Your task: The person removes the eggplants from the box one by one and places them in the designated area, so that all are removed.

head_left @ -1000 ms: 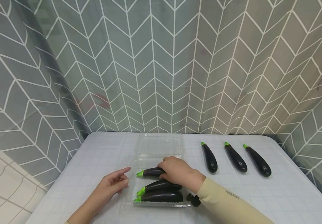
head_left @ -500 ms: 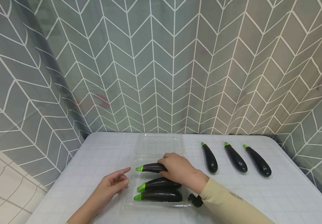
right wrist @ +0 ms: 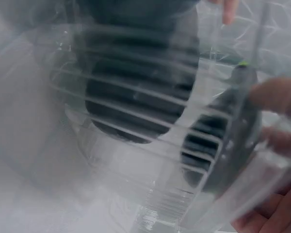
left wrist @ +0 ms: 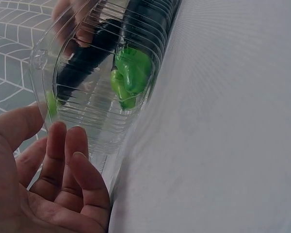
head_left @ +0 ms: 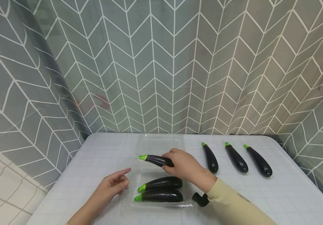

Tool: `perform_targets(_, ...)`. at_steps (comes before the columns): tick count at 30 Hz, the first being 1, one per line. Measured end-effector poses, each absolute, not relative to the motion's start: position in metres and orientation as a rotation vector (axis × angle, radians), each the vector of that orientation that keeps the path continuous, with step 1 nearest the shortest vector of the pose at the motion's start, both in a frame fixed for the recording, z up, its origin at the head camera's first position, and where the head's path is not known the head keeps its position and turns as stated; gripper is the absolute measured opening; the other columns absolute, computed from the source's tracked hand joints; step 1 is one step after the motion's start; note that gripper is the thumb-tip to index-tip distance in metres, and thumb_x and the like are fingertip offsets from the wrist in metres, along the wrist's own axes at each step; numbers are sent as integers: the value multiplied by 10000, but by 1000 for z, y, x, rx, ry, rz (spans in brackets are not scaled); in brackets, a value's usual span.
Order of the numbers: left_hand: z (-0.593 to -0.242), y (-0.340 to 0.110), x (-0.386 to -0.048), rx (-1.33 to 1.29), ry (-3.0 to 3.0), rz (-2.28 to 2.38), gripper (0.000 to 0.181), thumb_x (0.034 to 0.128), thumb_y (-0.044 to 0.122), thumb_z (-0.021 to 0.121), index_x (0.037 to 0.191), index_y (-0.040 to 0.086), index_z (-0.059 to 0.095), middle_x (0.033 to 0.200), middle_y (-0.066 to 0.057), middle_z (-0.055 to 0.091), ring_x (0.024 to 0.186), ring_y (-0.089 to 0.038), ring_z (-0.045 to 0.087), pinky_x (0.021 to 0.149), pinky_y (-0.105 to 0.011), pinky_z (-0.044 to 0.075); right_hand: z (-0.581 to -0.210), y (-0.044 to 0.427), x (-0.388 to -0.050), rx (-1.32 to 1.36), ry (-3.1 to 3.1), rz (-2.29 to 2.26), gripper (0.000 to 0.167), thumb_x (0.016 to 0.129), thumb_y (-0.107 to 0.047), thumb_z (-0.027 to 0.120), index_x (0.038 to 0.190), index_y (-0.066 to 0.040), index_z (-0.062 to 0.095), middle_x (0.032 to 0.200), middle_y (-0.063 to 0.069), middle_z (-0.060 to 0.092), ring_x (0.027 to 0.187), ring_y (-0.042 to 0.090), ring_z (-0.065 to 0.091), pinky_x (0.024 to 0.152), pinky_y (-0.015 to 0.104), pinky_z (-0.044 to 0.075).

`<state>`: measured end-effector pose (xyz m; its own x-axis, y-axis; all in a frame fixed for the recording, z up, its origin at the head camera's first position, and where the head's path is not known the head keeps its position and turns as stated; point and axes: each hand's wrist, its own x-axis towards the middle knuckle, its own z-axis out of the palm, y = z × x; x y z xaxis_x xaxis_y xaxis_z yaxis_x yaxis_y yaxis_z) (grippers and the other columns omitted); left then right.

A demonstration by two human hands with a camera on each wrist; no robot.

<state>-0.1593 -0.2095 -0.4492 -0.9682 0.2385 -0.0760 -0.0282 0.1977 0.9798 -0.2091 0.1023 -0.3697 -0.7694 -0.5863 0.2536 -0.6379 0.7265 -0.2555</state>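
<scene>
My right hand [head_left: 184, 164] grips a dark eggplant [head_left: 157, 160] by its thick end, green cap pointing left. It hangs over the hinge side of a clear plastic clamshell box [head_left: 150, 173]. Two more eggplants, a rear one [head_left: 161, 183] and a front one [head_left: 162, 196], lie side by side in the box, caps to the left. My left hand [head_left: 111, 187] stays just left of the box, fingers loosely curled, holding nothing. In the left wrist view, green caps [left wrist: 132, 73] show through the ribbed wall near the left fingers [left wrist: 53, 155]. The right wrist view is blurred.
The box's lid [head_left: 162, 145] lies folded back behind it. Three eggplants, the left one [head_left: 210, 158], the middle one [head_left: 236, 158] and the right one [head_left: 258, 161], lie apart on the white table [head_left: 99, 153]. A patterned curtain [head_left: 161, 68] hangs behind. A small black object [head_left: 200, 199] is by the right sleeve.
My right hand has lifted the rear eggplant out of the box, moving away from me and slightly right. The middle eggplant has shifted a little. The left hand has not moved.
</scene>
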Motion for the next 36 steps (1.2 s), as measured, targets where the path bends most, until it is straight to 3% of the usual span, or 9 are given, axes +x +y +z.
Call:
perform_targets(9, -450, -210, -160, 191, 2258, 1851, 552, 956, 216, 674, 1446, 45, 488, 1039, -193, 604, 820, -196, 588, 691, -285, 515, -365, 109, -208, 932, -2812, 648, 346, 898, -335, 722, 1179, -134, 703, 949, -69, 684, 752, 47, 574, 671, 265, 481)
perform_targets(17, -452, -210, -160, 211, 2259, 1862, 548, 955, 207, 674, 1445, 45, 489, 1041, -195, 604, 815, -190, 588, 689, -284, 514, -360, 121, -203, 869, -2798, 709, 440, 873, -343, 758, 1239, -114, 672, 1055, 3, 699, 859, 102, 641, 680, 277, 500)
perform_targets(23, -452, -210, -161, 233, 2259, 1866, 543, 961, 201, 666, 1447, 39, 485, 1045, -203, 605, 816, -187, 594, 687, -284, 514, -358, 135, -199, 784, -2803, 778, 451, 860, -345, 767, 1254, -150, 664, 1039, -44, 677, 887, 90, 624, 661, 261, 494)
perform_targets(36, -451, -211, -161, 223, 2249, 1862, 553, 961, 209, 667, 1452, 38, 477, 1050, -197, 604, 818, -184, 592, 689, -287, 517, -353, 161, -189, 616, -2839, 975, 479, 888, -320, 736, 1327, -183, 603, 1008, -17, 641, 784, 56, 609, 584, 265, 501)
